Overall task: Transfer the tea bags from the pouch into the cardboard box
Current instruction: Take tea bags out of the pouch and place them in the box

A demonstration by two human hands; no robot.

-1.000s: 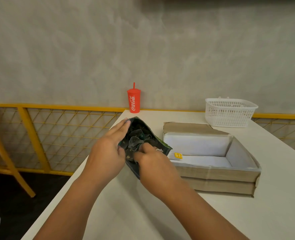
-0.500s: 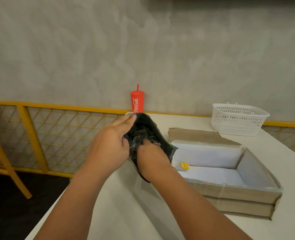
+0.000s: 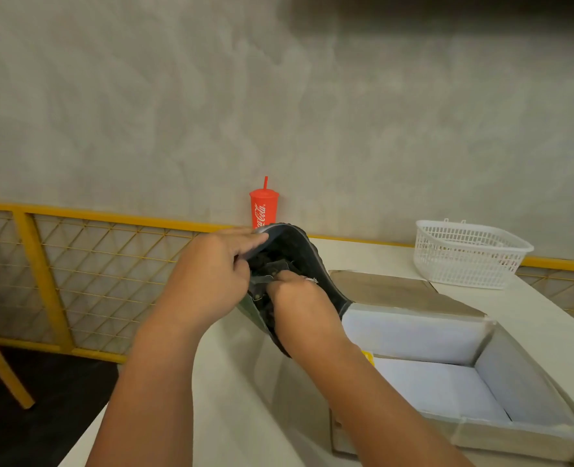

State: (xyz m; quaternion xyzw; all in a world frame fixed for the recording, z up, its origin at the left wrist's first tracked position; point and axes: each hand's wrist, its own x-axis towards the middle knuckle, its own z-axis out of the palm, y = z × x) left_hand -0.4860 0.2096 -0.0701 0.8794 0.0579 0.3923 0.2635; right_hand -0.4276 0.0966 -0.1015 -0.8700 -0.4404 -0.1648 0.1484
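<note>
L hand [image 3: 208, 281] pinches pouch [image 3: 300, 251] rim, thumb + fingers curled on the edge, pouch held open above table [image 3: 238, 416]. R hand [image 3: 299, 298] is inside pouch mouth, fingertips hidden, can't tell if it grips anything. Open cardboard box [image 3: 521, 382] sits on table just right of pouch. Yellow item [image 3: 368, 358] in its near-left corner, partly behind R arm.

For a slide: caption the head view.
Left hand holds the pouch open while right hand reaches inside, next to the box on the table.
</note>
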